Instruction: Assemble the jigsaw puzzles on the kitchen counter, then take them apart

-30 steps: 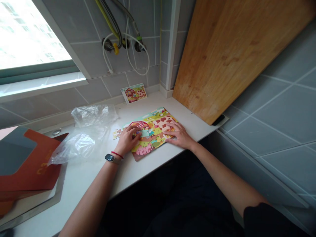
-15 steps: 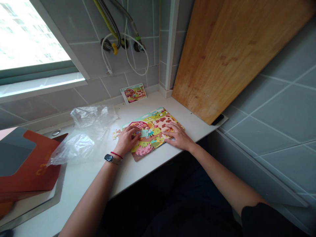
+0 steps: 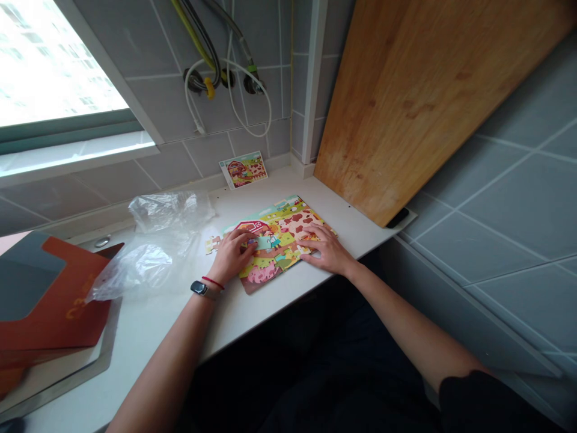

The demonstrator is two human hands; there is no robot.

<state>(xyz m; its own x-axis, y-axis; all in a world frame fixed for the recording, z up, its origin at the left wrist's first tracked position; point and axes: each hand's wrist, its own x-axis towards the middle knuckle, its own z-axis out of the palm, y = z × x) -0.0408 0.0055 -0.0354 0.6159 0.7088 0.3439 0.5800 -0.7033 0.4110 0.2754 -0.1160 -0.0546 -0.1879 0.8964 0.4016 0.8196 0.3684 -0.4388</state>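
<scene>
A colourful farm-scene jigsaw puzzle [image 3: 293, 225] lies on the white countertop [image 3: 288, 294]. My left hand [image 3: 233, 252] rests on its left part, fingers around the red barn picture; a pale green piece [image 3: 264, 243] shows at its fingertips, and whether the fingers grip it I cannot tell. My right hand [image 3: 327, 249] lies on the right part below the cow picture, its fingers spread. A few loose pieces [image 3: 211, 244] sit just left of the puzzle. A small picture card [image 3: 244, 170] with the same farm scene leans against the tiled wall.
Crumpled clear plastic bags [image 3: 151, 255] lie left of my left hand. An orange and grey box [image 3: 54, 294] stands at the far left. A large wooden board [image 3: 424, 96] leans at the right, with a dark object [image 3: 398, 218] by its foot. Hoses and a white cable hang above.
</scene>
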